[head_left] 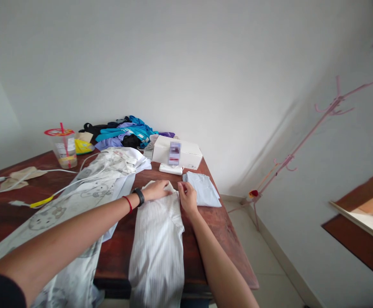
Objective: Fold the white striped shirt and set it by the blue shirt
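A white shirt with thin stripes lies lengthwise on the dark wooden table, its lower end hanging over the front edge. My left hand is closed on the upper end of the shirt, near what looks like its collar. At the shirt's upper right corner, my right hand pinches the cloth between thumb and fingers. Close beside the right hand sits a folded light-blue garment. To the left, a white cloth with grey cartoon prints is spread out and also drapes over the front edge.
At the back are a heap of blue, purple and black clothes, a white box and a white power-bank-like block. A plastic cup with straw and white cables occupy the left. A pink coat rack leans right.
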{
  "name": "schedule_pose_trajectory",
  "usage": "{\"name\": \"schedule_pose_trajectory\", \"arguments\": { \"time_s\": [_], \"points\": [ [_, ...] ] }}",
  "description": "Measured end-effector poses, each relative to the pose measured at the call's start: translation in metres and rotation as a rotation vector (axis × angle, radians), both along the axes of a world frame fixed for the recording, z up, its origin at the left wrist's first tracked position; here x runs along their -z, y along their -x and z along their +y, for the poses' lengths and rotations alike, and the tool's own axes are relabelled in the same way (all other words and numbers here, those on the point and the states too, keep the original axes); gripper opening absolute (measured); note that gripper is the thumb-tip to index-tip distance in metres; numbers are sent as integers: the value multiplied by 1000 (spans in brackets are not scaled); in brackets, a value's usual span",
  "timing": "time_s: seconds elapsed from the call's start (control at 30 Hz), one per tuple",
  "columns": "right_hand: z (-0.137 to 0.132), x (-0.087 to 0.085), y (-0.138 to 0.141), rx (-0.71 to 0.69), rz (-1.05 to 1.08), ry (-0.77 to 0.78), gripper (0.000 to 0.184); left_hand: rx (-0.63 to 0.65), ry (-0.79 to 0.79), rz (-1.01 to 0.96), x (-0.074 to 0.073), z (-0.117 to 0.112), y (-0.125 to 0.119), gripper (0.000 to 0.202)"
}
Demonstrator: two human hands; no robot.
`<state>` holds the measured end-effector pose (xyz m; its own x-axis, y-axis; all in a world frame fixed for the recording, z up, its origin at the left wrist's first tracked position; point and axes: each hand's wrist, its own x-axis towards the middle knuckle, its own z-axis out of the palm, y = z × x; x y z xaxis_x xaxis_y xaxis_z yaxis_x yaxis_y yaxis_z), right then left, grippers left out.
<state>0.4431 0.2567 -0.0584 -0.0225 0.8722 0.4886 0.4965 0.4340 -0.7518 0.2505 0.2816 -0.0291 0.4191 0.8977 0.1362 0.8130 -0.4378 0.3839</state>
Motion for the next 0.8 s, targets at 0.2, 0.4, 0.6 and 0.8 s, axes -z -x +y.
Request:
{"name": "schedule_pose_trajectory", "arguments": {
  "time_s": [0.2, 0.4, 0.6, 0.8],
  "points": [
    [-3, 3, 10, -247, 201, 260, 62, -139, -72, 2, -29, 19, 37, 32],
    [-12, -1, 15, -481, 340, 621, 93, -230, -178, 17, -76, 16, 63, 30],
    [-32, -16, 19, -739, 329, 919, 77, -283, -309, 53, -117, 17, 94, 32],
    [-39, -16, 31, -730, 211, 1029, 57, -385, -332, 134, -124, 23, 116, 34]
  ]
}}
